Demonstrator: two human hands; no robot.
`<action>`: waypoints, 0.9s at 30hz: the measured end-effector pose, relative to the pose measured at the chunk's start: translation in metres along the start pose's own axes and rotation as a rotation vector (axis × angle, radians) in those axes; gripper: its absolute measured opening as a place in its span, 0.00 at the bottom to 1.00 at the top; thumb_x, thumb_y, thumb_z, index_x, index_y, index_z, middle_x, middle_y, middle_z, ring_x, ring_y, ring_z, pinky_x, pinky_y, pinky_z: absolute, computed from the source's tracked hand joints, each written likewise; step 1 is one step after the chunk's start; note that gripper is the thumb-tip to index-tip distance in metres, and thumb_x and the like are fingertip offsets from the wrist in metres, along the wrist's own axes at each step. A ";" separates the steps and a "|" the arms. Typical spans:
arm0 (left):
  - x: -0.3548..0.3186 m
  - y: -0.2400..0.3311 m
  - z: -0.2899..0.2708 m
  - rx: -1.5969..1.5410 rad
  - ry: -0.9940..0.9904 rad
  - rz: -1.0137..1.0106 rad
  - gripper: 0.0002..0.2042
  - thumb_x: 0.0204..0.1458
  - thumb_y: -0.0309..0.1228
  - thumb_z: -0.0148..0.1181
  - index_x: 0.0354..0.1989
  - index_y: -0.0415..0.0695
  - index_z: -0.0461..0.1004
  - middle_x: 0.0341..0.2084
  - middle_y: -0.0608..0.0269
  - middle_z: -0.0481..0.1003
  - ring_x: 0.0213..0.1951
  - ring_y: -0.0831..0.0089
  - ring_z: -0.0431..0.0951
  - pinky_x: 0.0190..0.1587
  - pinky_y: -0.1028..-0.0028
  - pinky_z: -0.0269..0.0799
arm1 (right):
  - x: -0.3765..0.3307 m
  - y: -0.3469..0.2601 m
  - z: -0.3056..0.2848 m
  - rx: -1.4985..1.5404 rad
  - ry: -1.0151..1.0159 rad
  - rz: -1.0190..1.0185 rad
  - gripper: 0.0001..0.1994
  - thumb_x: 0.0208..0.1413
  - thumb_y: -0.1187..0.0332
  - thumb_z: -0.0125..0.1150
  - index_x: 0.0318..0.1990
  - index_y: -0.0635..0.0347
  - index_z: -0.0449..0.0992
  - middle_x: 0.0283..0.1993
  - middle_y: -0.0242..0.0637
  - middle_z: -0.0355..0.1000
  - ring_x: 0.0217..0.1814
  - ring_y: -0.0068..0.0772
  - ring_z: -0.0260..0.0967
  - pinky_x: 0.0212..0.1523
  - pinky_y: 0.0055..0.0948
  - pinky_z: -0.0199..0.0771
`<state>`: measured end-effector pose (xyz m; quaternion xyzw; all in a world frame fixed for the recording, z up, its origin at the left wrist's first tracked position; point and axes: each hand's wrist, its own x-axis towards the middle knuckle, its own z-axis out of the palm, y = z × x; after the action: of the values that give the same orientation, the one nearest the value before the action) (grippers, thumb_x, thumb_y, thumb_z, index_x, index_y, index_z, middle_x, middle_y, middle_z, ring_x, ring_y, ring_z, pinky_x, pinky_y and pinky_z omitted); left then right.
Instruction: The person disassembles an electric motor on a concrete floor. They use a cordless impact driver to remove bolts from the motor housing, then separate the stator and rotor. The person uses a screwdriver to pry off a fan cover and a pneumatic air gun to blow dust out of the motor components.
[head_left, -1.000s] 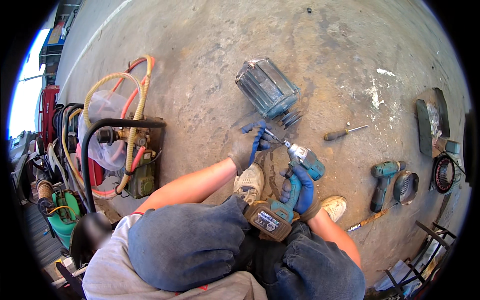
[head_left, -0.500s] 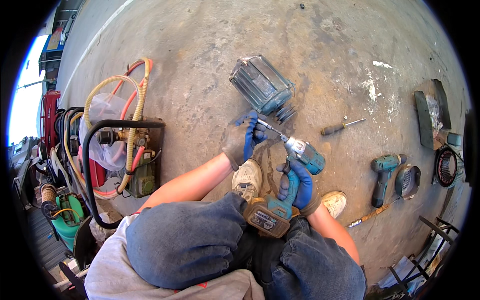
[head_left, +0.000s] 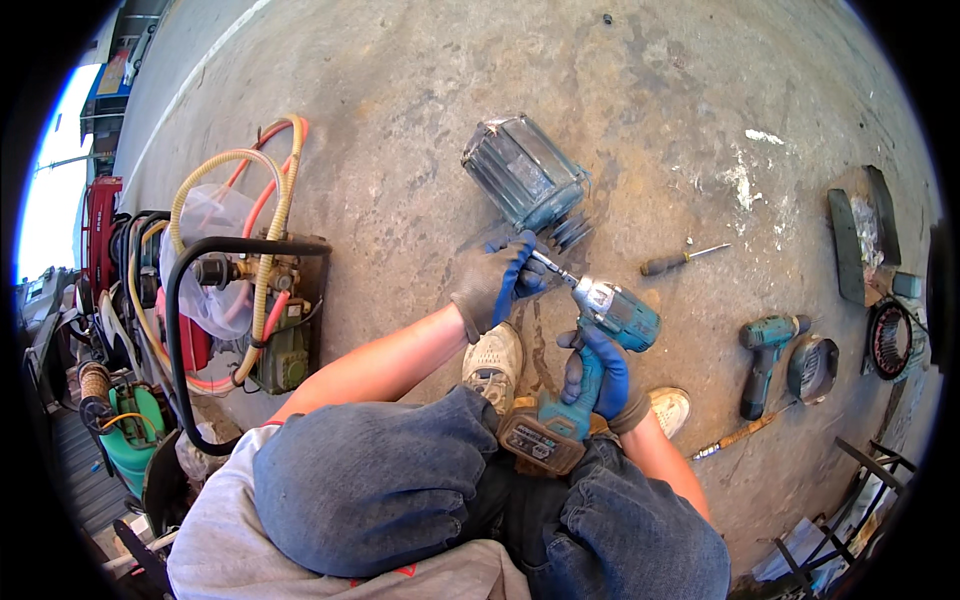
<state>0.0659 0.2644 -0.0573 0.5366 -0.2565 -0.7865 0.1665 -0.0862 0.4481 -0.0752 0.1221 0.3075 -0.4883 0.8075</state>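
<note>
While two gloved hands (head_left: 545, 320) work, two drills (head_left: 590, 370), one motor (head_left: 522, 172)

Ahead of your knees the motor housing (head_left: 525, 175) lies on the concrete floor (head_left: 400, 80), with your left hand (head_left: 490, 285) just below it and your right hand (head_left: 597, 370) on the cordless driver (head_left: 590, 350) beside it. To your right lie a screwdriver (head_left: 680, 261) and a second drill (head_left: 765, 355). To your left stands a hose-draped machine (head_left: 250, 290).
</note>
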 end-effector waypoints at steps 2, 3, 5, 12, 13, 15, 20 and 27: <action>-0.002 -0.002 0.003 -0.110 -0.031 -0.075 0.11 0.65 0.34 0.52 0.43 0.39 0.75 0.30 0.65 0.75 0.29 0.81 0.75 0.35 0.75 0.78 | -0.001 0.002 0.000 -0.071 0.022 -0.020 0.22 0.66 0.51 0.49 0.51 0.63 0.72 0.20 0.36 0.70 0.18 0.35 0.67 0.23 0.36 0.71; -0.001 -0.004 0.003 -0.127 -0.067 -0.041 0.11 0.65 0.33 0.52 0.44 0.38 0.75 0.30 0.65 0.75 0.29 0.81 0.75 0.36 0.75 0.78 | -0.001 0.003 -0.002 -0.079 0.028 -0.034 0.22 0.66 0.51 0.49 0.51 0.63 0.71 0.20 0.36 0.70 0.18 0.36 0.67 0.23 0.36 0.71; 0.002 -0.009 0.001 -0.159 -0.137 0.027 0.11 0.65 0.33 0.53 0.46 0.38 0.75 0.31 0.66 0.76 0.30 0.81 0.75 0.37 0.76 0.78 | -0.002 0.005 -0.004 -0.048 0.015 -0.048 0.22 0.67 0.51 0.48 0.51 0.63 0.71 0.21 0.36 0.70 0.18 0.36 0.67 0.24 0.36 0.71; 0.017 -0.034 0.011 -0.087 -0.047 0.319 0.14 0.66 0.33 0.50 0.52 0.37 0.74 0.34 0.64 0.76 0.31 0.80 0.76 0.43 0.77 0.78 | 0.001 0.009 -0.011 0.115 -0.060 -0.032 0.22 0.67 0.50 0.46 0.52 0.61 0.72 0.21 0.36 0.70 0.18 0.36 0.66 0.24 0.36 0.71; 0.011 -0.028 0.019 -0.128 -0.062 0.264 0.14 0.66 0.33 0.49 0.52 0.37 0.74 0.35 0.63 0.76 0.32 0.80 0.76 0.43 0.77 0.78 | 0.001 0.008 -0.013 0.121 -0.060 -0.035 0.23 0.67 0.50 0.46 0.52 0.61 0.73 0.21 0.36 0.70 0.18 0.36 0.65 0.24 0.36 0.70; 0.004 -0.016 0.017 -0.169 -0.088 0.212 0.14 0.67 0.33 0.48 0.52 0.37 0.73 0.37 0.62 0.76 0.34 0.80 0.76 0.44 0.77 0.78 | 0.001 0.005 -0.004 0.149 -0.062 -0.026 0.22 0.66 0.51 0.48 0.50 0.64 0.72 0.21 0.38 0.69 0.18 0.37 0.66 0.24 0.37 0.71; 0.002 -0.009 -0.001 -0.184 -0.060 0.126 0.13 0.66 0.31 0.48 0.51 0.37 0.73 0.39 0.59 0.76 0.36 0.79 0.77 0.46 0.74 0.78 | -0.001 0.008 -0.008 0.149 -0.032 -0.023 0.22 0.66 0.52 0.49 0.49 0.65 0.72 0.21 0.38 0.69 0.19 0.38 0.66 0.25 0.38 0.71; 0.026 -0.055 -0.120 1.199 0.296 0.210 0.17 0.58 0.30 0.56 0.55 0.40 0.71 0.42 0.57 0.76 0.43 0.61 0.78 0.51 0.65 0.74 | -0.006 0.000 -0.017 0.200 -0.006 -0.154 0.22 0.66 0.50 0.48 0.49 0.62 0.73 0.21 0.36 0.69 0.17 0.34 0.64 0.24 0.36 0.69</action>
<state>0.1686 0.2681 -0.1438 0.6119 -0.6788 -0.4025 -0.0531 -0.0949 0.4606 -0.0850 0.1766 0.2631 -0.5774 0.7525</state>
